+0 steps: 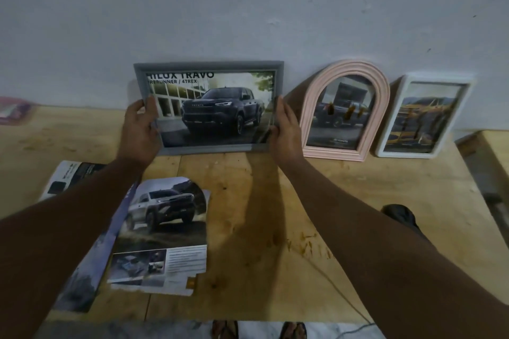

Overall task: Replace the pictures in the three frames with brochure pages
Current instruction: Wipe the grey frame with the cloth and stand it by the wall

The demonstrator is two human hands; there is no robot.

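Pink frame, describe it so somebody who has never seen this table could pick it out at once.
Three frames stand along the pale wall at the back of the wooden table. The pink frame is the middle one, between a grey frame and a white frame. It alone has an arched top.

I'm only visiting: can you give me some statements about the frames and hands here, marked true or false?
1. The left hand and right hand grip the grey rectangular frame by its sides. True.
2. The pink arched frame lies flat on the wooden table. False: it stands leaning on the wall.
3. The white rectangular frame stands right of the pink one. True.
4. The grey frame shows yellow flowers. False: it shows a dark pickup truck.
5. Loose brochure pages lie on the table. True.
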